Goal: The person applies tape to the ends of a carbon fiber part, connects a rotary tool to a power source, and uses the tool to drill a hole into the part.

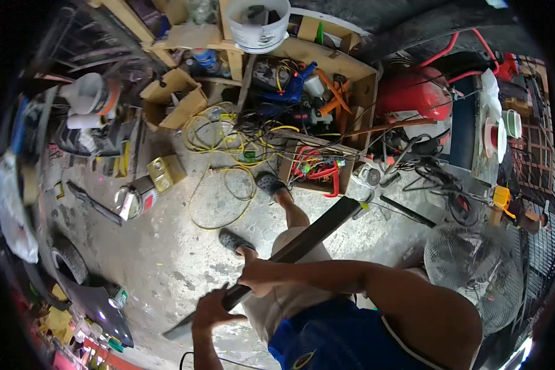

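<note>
A long dark strip [317, 229], flat-sided like a trim panel, runs diagonally across my body from lower left to the middle. My right hand [260, 277] is closed around it over my lap, fingers wrapped about its edge. Lower down, toward its left end, my left hand [214, 309] grips it with the thumb on one side and the fingers on the other. The upper end reaches over the floor beyond my knee, and a small yellow-green bit [364, 205] shows at that tip.
Yellow hose [219, 139] lies coiled on the floor ahead. Beyond my feet stands a wooden crate [345, 179] of tools. A fan [475, 271] is close on the right, a red tank [413, 92] farther back. Tins [164, 174] and a tire [69, 262] are at left.
</note>
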A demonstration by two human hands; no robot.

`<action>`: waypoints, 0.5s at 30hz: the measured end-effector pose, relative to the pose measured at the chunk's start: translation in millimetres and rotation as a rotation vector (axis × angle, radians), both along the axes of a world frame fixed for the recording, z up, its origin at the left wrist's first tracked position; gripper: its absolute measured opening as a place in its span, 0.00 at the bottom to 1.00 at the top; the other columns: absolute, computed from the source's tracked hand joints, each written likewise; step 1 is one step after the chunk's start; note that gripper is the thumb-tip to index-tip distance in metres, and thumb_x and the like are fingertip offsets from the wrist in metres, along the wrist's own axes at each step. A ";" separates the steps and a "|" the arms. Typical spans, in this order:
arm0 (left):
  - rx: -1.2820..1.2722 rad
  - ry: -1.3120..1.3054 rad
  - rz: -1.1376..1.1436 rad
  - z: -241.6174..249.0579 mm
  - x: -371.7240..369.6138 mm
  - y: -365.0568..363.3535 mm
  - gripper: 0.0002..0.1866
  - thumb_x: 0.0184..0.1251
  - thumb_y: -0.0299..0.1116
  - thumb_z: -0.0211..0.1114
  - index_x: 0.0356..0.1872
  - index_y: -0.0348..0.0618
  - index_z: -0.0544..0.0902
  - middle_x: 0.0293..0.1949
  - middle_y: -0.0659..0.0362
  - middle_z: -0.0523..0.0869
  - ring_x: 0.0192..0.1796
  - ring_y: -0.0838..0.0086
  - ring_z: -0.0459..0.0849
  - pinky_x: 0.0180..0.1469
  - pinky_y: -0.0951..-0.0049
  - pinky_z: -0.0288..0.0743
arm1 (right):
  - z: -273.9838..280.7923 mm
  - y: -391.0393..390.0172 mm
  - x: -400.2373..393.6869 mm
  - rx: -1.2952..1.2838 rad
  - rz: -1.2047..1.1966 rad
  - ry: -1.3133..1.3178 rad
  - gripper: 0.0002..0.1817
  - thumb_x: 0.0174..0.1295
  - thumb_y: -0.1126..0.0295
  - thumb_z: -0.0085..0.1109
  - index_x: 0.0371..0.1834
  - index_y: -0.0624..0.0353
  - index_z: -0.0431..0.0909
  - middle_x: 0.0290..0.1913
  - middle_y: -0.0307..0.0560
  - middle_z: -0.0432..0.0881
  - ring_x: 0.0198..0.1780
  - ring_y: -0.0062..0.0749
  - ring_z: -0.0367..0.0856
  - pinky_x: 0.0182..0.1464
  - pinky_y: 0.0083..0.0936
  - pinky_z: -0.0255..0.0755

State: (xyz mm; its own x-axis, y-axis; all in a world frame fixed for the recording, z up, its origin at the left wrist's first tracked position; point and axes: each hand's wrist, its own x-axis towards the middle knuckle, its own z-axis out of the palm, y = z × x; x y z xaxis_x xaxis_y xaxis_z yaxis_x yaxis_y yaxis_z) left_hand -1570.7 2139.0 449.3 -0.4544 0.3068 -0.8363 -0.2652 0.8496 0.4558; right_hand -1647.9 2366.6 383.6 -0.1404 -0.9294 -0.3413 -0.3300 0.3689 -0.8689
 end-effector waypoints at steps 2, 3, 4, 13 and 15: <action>0.000 -0.040 -0.103 -19.4 -6.6 39.7 0.67 0.28 0.69 0.84 0.73 0.41 0.70 0.54 0.43 0.86 0.55 0.48 0.85 0.60 0.53 0.78 | -37.5 27.0 0.0 0.047 -0.072 -0.065 0.17 0.41 0.70 0.63 0.36 0.67 0.83 0.28 0.60 0.85 0.35 0.57 0.86 0.40 0.45 0.79; -0.005 -0.073 -0.101 -31.4 -10.0 54.9 0.67 0.30 0.70 0.83 0.74 0.41 0.69 0.52 0.42 0.87 0.55 0.47 0.85 0.59 0.52 0.78 | -29.8 41.0 -34.8 0.141 0.057 -0.291 0.19 0.42 0.71 0.62 0.41 0.67 0.84 0.31 0.62 0.85 0.38 0.57 0.87 0.42 0.44 0.80; 0.047 -0.223 -0.097 -49.1 -17.4 65.8 0.67 0.31 0.70 0.83 0.75 0.42 0.67 0.53 0.42 0.86 0.55 0.48 0.85 0.60 0.52 0.78 | -45.6 49.8 -36.7 0.192 0.145 -0.348 0.19 0.44 0.70 0.61 0.42 0.65 0.84 0.33 0.61 0.86 0.40 0.57 0.88 0.43 0.44 0.81; 0.468 -0.655 0.267 -231.9 44.8 165.5 0.68 0.36 0.56 0.85 0.79 0.38 0.57 0.63 0.40 0.81 0.65 0.46 0.80 0.66 0.54 0.75 | -133.8 123.9 5.5 0.314 0.094 -0.404 0.20 0.45 0.64 0.63 0.41 0.64 0.85 0.38 0.62 0.88 0.42 0.55 0.89 0.43 0.47 0.83; 0.426 -0.624 0.255 -250.5 62.0 179.5 0.66 0.37 0.53 0.84 0.79 0.39 0.56 0.63 0.41 0.81 0.64 0.46 0.80 0.66 0.53 0.75 | -139.2 130.5 18.3 0.390 0.109 -0.336 0.20 0.45 0.63 0.64 0.40 0.66 0.85 0.37 0.62 0.88 0.41 0.54 0.89 0.42 0.47 0.83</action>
State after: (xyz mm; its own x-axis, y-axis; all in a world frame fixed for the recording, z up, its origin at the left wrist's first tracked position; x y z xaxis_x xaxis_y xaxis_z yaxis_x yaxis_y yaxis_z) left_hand -1508.7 2318.5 198.8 -0.0404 0.6068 -0.7938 -0.7415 0.5143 0.4308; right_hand -1629.5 2497.2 244.3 0.1266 -0.7273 -0.6746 -0.1108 0.6654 -0.7382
